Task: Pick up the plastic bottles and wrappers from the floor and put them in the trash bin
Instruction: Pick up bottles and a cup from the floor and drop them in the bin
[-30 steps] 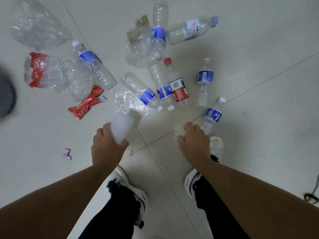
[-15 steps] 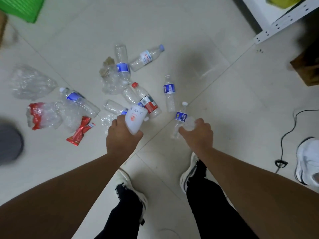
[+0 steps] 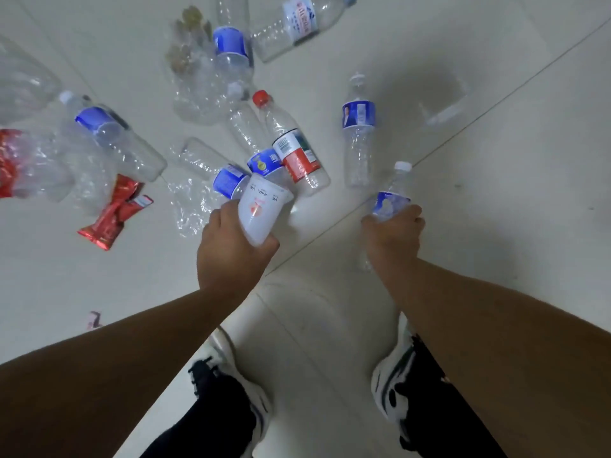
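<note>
Now your view looks down on a pale tiled floor [image 3: 496, 193] strewn with litter, with your two dark-trousered legs and white shoes [image 3: 238, 385] at 6 o'clock. Toward 9 o'clock lies a crumpled clear bag with red print [image 3: 23, 163], and a clear bottle with a blue label [image 3: 112, 137] lies just beside it. At 12 o'clock a clear wrapper [image 3: 195, 90] sits under two more bottles, one of them a white-labelled bottle [image 3: 297, 24] at the top edge. Near the centre a red-capped bottle [image 3: 292, 147] lies touching two blue-labelled ones, and a lone blue-labelled bottle [image 3: 358, 133] lies apart at 1 o'clock. A red foil wrapper [image 3: 114, 209] lies at 9 o'clock, below the bag. Your left hand [image 3: 231, 249] has its fingers curled round a white plastic cup [image 3: 259, 213], held tilted above the centre cluster. Your right hand [image 3: 393, 236] at 3 o'clock is clamped round the body of a small white-capped bottle [image 3: 391, 196], cap pointing away from you. A tiny pink scrap [image 3: 94, 319] lies at 8 o'clock
</note>
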{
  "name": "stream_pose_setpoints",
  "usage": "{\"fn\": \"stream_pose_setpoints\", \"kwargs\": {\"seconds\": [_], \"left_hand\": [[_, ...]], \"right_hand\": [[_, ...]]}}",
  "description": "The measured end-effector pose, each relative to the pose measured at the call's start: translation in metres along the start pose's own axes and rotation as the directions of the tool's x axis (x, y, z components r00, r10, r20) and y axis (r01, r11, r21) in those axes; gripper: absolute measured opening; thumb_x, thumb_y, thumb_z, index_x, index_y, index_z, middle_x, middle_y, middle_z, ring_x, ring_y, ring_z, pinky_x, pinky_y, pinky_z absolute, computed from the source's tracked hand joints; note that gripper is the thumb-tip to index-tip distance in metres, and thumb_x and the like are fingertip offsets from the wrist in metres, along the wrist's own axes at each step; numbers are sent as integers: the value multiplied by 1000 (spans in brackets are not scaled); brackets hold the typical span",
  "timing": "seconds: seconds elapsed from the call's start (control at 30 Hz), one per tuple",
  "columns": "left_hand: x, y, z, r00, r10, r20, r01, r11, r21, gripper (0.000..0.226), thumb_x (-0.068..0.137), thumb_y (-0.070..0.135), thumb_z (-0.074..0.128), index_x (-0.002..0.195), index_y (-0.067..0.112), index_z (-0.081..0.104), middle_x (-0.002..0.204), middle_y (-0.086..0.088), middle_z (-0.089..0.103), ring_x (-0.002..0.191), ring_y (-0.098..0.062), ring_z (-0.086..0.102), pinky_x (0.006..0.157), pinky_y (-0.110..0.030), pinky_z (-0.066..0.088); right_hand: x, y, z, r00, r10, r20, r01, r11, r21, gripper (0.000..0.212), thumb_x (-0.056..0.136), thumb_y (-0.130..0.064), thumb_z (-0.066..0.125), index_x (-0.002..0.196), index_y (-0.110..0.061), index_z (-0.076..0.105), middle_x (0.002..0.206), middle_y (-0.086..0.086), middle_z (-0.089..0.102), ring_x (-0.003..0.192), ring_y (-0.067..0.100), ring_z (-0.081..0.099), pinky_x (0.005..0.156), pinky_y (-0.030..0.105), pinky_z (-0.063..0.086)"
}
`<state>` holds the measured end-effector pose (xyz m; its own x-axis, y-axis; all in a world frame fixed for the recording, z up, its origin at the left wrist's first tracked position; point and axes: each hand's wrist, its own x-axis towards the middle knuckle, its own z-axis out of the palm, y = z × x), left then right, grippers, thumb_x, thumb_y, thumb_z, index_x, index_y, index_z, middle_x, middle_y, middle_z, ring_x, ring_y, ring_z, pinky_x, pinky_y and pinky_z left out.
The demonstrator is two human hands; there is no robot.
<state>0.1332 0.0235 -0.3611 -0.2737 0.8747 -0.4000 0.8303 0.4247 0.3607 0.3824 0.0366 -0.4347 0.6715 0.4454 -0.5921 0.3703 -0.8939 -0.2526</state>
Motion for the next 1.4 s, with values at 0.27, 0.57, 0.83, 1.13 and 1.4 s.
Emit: {"fn": "stream_pose_setpoints", "kwargs": {"seconds": [0.27, 0.57, 0.83, 1.13, 1.4], "left_hand": [[-90, 24, -149, 973, -228, -23, 228, 974, -6, 65, 69, 47, 72, 124, 22, 49, 112, -4, 55, 99, -35, 56, 81, -50, 53], [-200, 40, -333, 895, -445, -32, 433, 884, -178, 66, 69, 48, 74, 125, 22, 50, 114, -1, 55, 103, -32, 57, 81, -47, 54], [-270, -86, -434, 825, -563, -48, 516, 786, -341, 65, 71, 50, 74, 126, 25, 50, 112, 2, 55, 101, -30, 59, 82, -48, 57], [-318, -262, -516, 792, -608, -48, 576, 772, -270, 67, 72, 54, 71, 131, 32, 49, 110, 7, 52, 101, -25, 58, 78, -40, 52], [-280, -319, -558, 730, -683, 2, 642, 685, -345, 58, 71, 51, 73, 120, 30, 52, 106, 4, 58, 93, -26, 64, 75, -44, 61]], "right_hand": [[-148, -52, -131, 911, -346, 223, 366, 929, -59, 71, 71, -31, 85, 133, -18, 53, 125, 7, 63, 111, 32, 65, 93, 41, 54], [-324, -168, -258, 748, -500, 438, 607, 782, -144, 71, 67, -39, 85, 127, -23, 49, 102, -3, 59, 92, 25, 58, 79, 31, 41], [-477, -213, -218, 616, -607, 502, 740, 665, -104, 69, 60, -44, 84, 118, -26, 50, 96, -11, 61, 86, 21, 60, 65, 27, 42], [-619, -185, -104, 559, -541, 628, 708, 706, -21, 85, 64, -56, 93, 131, -32, 45, 114, 1, 71, 94, 27, 73, 88, 51, 62], [-676, -234, -42, 505, -464, 728, 683, 731, -8, 97, 52, -64, 92, 134, -27, 57, 110, -2, 73, 94, 21, 74, 89, 48, 63]]}}
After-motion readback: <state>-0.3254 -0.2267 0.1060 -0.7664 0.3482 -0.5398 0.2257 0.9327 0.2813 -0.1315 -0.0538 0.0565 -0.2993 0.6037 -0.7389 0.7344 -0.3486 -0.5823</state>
